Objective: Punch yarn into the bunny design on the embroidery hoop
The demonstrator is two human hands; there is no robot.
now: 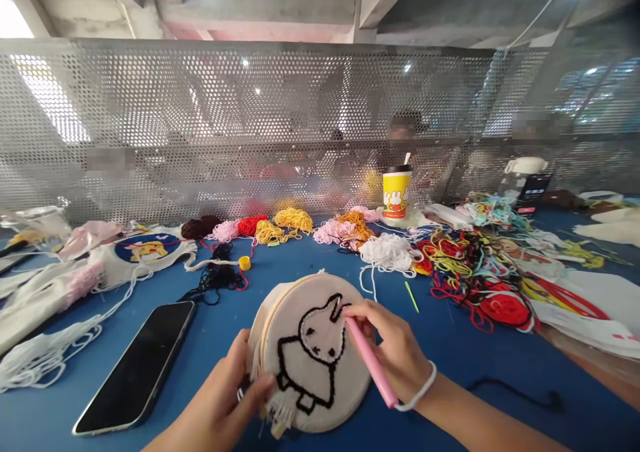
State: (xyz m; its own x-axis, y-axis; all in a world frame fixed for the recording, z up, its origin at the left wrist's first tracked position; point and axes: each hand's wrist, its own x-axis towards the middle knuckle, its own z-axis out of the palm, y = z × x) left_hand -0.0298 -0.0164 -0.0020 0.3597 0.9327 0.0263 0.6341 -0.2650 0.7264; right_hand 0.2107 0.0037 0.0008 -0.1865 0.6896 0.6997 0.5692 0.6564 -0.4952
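Observation:
My left hand [231, 393] grips the lower left edge of a round embroidery hoop [350, 391], thumb in front and the other fingers partly hidden behind. Cream cloth is stretched on it, tilted toward me, with a rabbit-like figure outlined in black yarn and some white along the head. My right hand [397, 349] is closed around a pink punch needle [373, 365], its tip end at the cloth near the figure's ear. The tip itself is hard to make out. A white strand [423, 387] circles my right wrist and reaches the tool's back end.
A black phone [137, 365] lies at left, beside white yarn [45, 355]. Yarn piles, including yellow [294, 220] and white [389, 251], line the back. A yellow cup [397, 195] stands behind them. Tangled yarn [450, 255] and red-handled scissors [570, 295] lie right, near another person's arm [595, 365].

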